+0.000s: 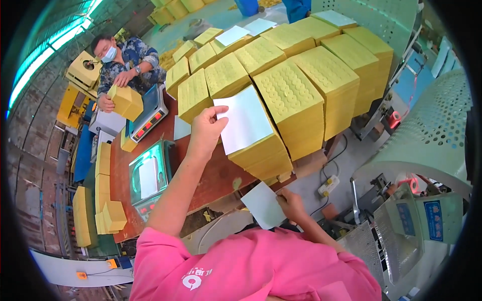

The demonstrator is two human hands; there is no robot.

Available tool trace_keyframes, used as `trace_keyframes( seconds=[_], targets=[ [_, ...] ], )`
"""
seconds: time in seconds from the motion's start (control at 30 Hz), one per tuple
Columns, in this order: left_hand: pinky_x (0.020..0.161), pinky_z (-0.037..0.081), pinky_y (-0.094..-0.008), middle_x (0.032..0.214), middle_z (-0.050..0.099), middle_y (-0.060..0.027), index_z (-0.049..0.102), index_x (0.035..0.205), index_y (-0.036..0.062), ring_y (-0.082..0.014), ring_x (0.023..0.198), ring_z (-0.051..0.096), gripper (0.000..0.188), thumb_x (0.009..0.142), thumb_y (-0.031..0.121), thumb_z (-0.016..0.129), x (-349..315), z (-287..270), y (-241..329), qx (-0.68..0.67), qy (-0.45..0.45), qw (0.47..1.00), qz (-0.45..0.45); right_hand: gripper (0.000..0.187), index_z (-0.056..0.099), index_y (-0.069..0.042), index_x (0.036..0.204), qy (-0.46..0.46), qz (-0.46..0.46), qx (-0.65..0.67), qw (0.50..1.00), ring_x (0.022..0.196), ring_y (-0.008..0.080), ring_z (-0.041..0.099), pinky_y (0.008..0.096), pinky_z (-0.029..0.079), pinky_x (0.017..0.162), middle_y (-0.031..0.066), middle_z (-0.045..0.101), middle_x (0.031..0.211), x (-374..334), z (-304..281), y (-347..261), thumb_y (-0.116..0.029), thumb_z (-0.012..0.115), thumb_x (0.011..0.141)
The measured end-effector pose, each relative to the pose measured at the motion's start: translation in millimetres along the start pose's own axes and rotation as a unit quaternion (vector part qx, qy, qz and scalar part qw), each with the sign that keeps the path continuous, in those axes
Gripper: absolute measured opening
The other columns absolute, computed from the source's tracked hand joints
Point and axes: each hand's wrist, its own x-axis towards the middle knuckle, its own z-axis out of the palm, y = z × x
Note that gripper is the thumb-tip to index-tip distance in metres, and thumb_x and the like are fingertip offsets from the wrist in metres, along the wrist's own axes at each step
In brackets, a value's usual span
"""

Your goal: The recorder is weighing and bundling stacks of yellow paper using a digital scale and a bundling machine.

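Beside the right edge of the red-brown worktop (226, 175), a white sheet (246, 123) is laid over a yellow paper stack (263, 159), its left margin pinched between the thumb and fingers of the left hand (208, 128). Just off the worktop's near right corner, a pale sheet (263, 204) is gripped at its edge by the right hand (291, 204). More yellow stacks (288, 100) are ranged in rows along and beyond the worktop's right side. Toward its far left, a yellow block (125, 103) is held by a co-worker (128, 62) beside a scale (151, 104).
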Motion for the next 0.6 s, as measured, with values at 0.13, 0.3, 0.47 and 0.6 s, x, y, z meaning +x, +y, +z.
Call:
trace_keyframes(
  seconds=[0.13,0.3,0.47,0.6],
  targets=[
    [0.06,0.038,-0.0228,0.077,0.047,0.0036,0.068,0.109,-0.0001,-0.0061,0.066,0.042,0.028,0.082,0.008,0.067,2.5,0.3,-6.4,0.058,0.017,0.998,0.035,0.011,0.059,-0.002,0.094,0.001,-0.014,-0.002,1.0,0.078,0.0421,0.063,0.0435,0.051,0.067,0.0222,0.065,0.082,3.1,-1.2,1.2,-0.01,0.063,0.087],
    [0.065,0.042,-0.0264,0.081,0.049,-0.002,0.069,0.106,0.0008,-0.0108,0.069,0.047,0.028,0.081,0.011,0.068,-0.2,5.8,-2.6,0.131,0.035,0.988,0.072,0.012,0.059,-0.002,0.094,-0.005,0.006,0.012,1.0,0.078,0.0418,0.063,0.0426,0.051,0.067,0.0223,0.065,0.083,1.8,-4.2,3.0,-0.01,0.064,0.087],
    [0.066,0.045,-0.0309,0.077,0.051,-0.007,0.071,0.104,0.0027,-0.0171,0.068,0.051,0.029,0.08,0.017,0.068,-1.4,9.8,-0.5,0.204,0.056,0.973,0.093,0.013,0.059,-0.001,0.096,-0.011,0.029,0.003,1.0,0.081,0.0414,0.064,0.0416,0.051,0.069,0.0226,0.065,0.085,-1.7,-7.3,5.2,-0.01,0.063,0.087],
    [0.066,0.045,-0.0316,0.075,0.051,-0.0075,0.071,0.104,0.0028,-0.018,0.068,0.051,0.029,0.079,0.017,0.068,-4.9,11.8,-0.6,0.221,0.068,0.968,0.102,0.014,0.06,0.0,0.097,0.0,0.007,0.01,1.0,0.07,0.0337,0.065,0.0397,0.051,0.065,0.022,0.064,0.08,-5.6,-8.0,11.7,-0.011,0.061,0.088]
  ],
)
